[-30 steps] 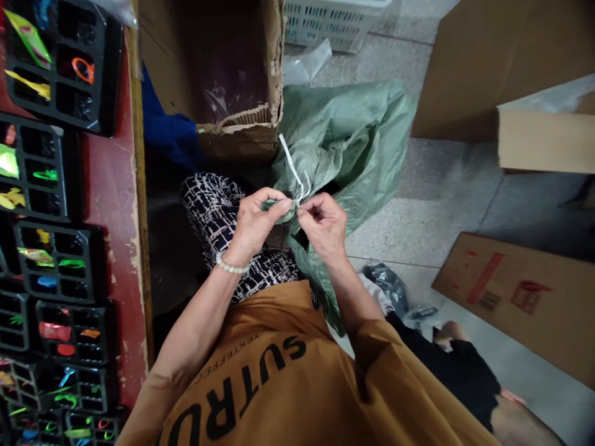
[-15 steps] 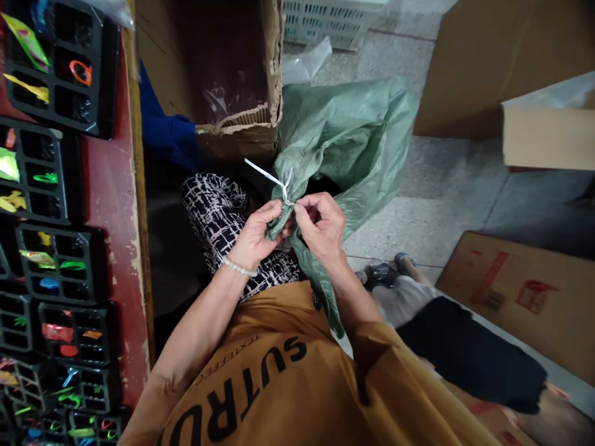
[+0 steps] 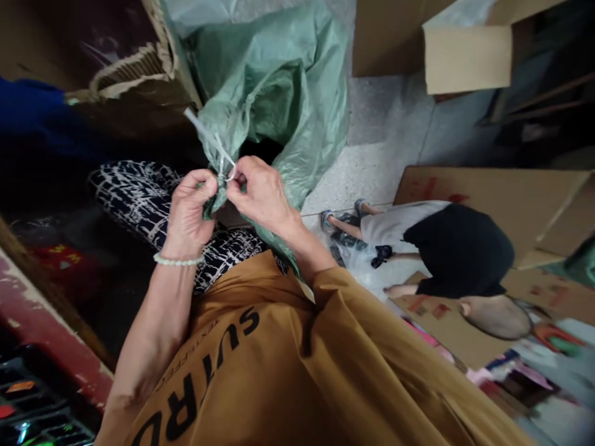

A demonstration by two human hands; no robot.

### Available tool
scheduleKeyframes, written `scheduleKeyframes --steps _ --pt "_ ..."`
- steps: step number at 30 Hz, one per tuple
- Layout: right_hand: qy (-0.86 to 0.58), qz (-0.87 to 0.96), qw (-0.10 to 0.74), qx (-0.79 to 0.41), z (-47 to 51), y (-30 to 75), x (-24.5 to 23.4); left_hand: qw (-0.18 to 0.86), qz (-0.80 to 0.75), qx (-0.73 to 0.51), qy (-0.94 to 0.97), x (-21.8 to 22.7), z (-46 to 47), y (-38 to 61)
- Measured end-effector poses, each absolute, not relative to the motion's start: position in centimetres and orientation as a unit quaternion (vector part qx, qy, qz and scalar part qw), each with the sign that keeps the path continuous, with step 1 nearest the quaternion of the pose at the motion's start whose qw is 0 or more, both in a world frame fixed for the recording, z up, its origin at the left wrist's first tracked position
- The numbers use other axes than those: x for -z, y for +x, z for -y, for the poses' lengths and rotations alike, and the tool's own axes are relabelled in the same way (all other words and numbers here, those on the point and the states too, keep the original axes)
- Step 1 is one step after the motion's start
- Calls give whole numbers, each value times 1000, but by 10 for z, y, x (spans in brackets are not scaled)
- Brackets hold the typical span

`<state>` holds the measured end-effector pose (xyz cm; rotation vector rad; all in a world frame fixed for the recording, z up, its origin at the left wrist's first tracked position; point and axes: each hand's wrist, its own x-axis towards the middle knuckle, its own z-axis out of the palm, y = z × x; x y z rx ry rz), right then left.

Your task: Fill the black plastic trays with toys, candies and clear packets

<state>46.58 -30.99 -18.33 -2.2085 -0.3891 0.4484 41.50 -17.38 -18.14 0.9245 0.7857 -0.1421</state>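
Gathered neck of the crinkled green woven-plastic sack (image 3: pixel 279 93) already bunched into a tight twist in front of the chest, above the lap; thin white plastic string (image 3: pixel 211 139) already wound round that neck, one loose end sticking up to the left, a small loop showing at the fingertips. Knot seemingly not finished yet, so judging the tie as partly done, with cinching and tucking left.

Gripping the twisted neck with the left hand (image 3: pixel 188 207), fingers curled and pressed together around the green material, a pale bead bracelet (image 3: pixel 176 261) at the wrist. Pinching the string's loop with the right hand (image 3: pixel 260 192), thumb and forefinger pressed together, remaining fingers folded. Both forearms angling up, hands almost touching.
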Motion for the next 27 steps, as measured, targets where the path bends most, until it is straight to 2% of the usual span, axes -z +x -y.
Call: scheduleKeyframes --steps 2,8,10,14,21,27 --pt "-864 128 439 -211 310 465 178 801 -357 55 477 178 172 416" --pt "-721 21 596 -354 320 464 187 781 -372 74 497 179 169 418" --pt "-727 -5 604 -328 326 470 201 788 -380 91 476 180 168 417" --pt "-785 14 587 -198 331 481 217 803 -386 106 442 173 170 415" --pt "-716 166 616 -284 317 477 219 814 -423 104 384 171 165 421" --pt "-747 84 620 -225 306 462 225 813 -406 152 389 161 159 417"
